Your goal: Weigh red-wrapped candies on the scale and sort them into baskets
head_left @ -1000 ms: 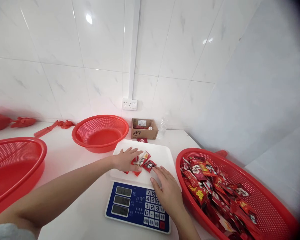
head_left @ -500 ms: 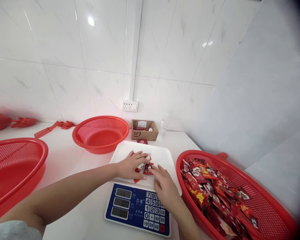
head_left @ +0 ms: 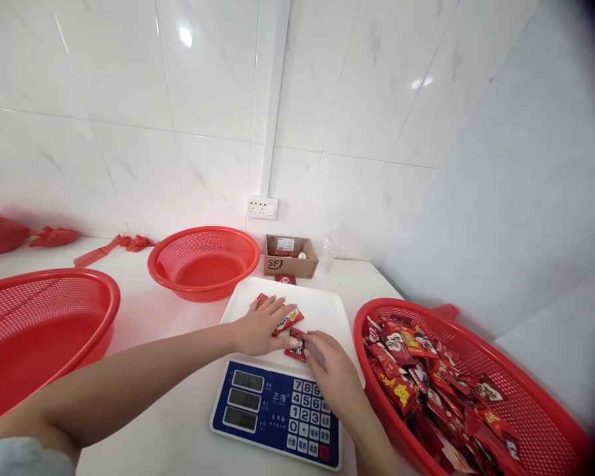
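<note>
Over the white scale tray (head_left: 327, 311), my left hand (head_left: 262, 328) lies with its fingers spread across a red snack packet (head_left: 291, 318). Its thumb reaches a smaller dark red packet (head_left: 296, 349) near the tray's front. My right hand (head_left: 331, 363) comes in from the right, with thumb and fingers closed at the right edge of that smaller packet. Another bit of red wrapper shows beyond my left fingertips, partly hidden by the hand. In front of the tray is the scale's blue keypad panel (head_left: 277, 396).
A red basket (head_left: 535, 390) heaped with snack packets (head_left: 426, 370) stands right of the scale. Two more red baskets, one at the back (head_left: 203, 261) and one at the left (head_left: 39, 317), flank it. A cardboard box (head_left: 291, 264) sits behind the tray by the wall.
The packets under my left hand have shifted and the larger one shows a redder face. My right hand has closed on the small packet, now nearer the tray's front. The view has moved slightly.
</note>
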### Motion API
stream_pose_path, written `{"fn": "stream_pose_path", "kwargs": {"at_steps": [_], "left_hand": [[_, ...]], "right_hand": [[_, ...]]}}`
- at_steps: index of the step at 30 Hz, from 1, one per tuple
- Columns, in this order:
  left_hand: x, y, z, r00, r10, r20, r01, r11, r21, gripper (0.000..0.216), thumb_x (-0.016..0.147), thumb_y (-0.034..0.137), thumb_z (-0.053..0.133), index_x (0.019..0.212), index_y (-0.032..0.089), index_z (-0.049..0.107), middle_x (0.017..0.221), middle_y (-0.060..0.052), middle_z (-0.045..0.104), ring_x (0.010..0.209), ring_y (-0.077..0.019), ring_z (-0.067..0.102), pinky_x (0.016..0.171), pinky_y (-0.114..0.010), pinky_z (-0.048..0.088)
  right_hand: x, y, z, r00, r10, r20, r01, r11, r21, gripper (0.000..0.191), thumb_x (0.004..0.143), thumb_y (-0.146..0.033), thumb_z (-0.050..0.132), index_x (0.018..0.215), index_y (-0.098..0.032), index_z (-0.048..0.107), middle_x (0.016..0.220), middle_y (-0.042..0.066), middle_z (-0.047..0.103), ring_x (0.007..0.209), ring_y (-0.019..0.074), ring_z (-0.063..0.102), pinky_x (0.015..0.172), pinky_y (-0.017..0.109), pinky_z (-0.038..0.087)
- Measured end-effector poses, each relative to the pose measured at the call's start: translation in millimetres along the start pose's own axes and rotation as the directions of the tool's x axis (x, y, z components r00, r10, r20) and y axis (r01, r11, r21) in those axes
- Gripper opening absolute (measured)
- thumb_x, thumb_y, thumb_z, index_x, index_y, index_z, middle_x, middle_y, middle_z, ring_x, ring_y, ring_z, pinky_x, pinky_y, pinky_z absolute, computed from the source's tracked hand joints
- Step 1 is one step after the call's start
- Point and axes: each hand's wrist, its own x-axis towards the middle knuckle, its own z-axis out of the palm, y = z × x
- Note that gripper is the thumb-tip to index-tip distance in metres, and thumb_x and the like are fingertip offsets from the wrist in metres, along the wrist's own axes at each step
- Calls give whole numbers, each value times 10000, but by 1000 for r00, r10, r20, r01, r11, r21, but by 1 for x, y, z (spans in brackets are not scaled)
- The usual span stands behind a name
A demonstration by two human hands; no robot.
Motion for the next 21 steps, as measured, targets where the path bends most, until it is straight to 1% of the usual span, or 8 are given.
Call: {"fn": "stream_pose_path", "kwargs": {"at_steps": [3,6,10,13,15,16,18,21], "left_hand": [[5,12,13,1000,22,-5,-22,1000,17,834,841,712,448,1489,206,311,1577,-217,243,1451,-430,137,1074,-728,98],[10,12,20,996,85,-23,-85,996,28,715,847,635,536,1426,232,419,1561,-176,317,1448,-408,190,1087,-717,65],[12,2,12,983,181,-21,-181,983,13,563,846,493,634,1347,269,510,1490,-98,465,1414,-320,317,1152,-593,99],[10,-7,-4,971,231,57,-230,973,-21,578,816,341,693,1358,302,497,1440,-40,530,1391,-246,368,1174,-464,164],[6,-13,-17,964,228,135,-223,974,-48,680,784,277,707,1409,303,438,1468,-38,500,1401,-236,357,1166,-433,210],[4,-16,-23,963,204,173,-197,979,-58,768,753,285,730,1443,284,393,1504,-66,450,1415,-261,332,1155,-452,234],[0,-23,-33,965,129,227,-117,991,-65,943,678,365,784,1487,238,315,1565,-139,327,1436,-339,267,1127,-535,257],[-5,-29,-37,976,19,215,-3,997,-71,963,740,532,694,1516,209,224,1589,-187,236,1459,-375,166,1113,-609,215]], "right_hand": [[3,-3,3,1000,-14,4,14,1000,-6,324,852,-167,468,1072,-114,699,1085,158,715,1043,311,633,939,499,482],[5,-2,4,1000,-25,-7,25,1000,-12,351,850,-158,444,1093,-109,693,1104,162,714,1054,315,632,960,512,463],[0,0,2,999,-37,-32,37,999,5,368,909,-267,419,1123,-118,679,1149,160,696,1093,296,624,972,486,477],[-8,1,0,998,-31,-49,32,999,19,372,928,-321,418,1116,-130,677,1154,150,691,1100,281,623,976,472,489],[-13,2,-2,998,-22,-55,23,999,23,373,938,-340,412,1112,-144,678,1154,142,691,1100,274,624,976,470,495],[-15,3,-2,998,-17,-56,18,1000,23,371,940,-345,412,1113,-153,678,1158,138,689,1104,273,622,979,471,495],[-18,4,-3,999,-8,-52,9,1000,19,369,940,-346,412,1119,-165,679,1169,133,684,1116,272,616,993,479,487],[-19,4,-2,999,2,-34,-2,1000,6,375,938,-341,414,1149,-167,671,1205,135,666,1154,272,595,1023,486,464]]}}
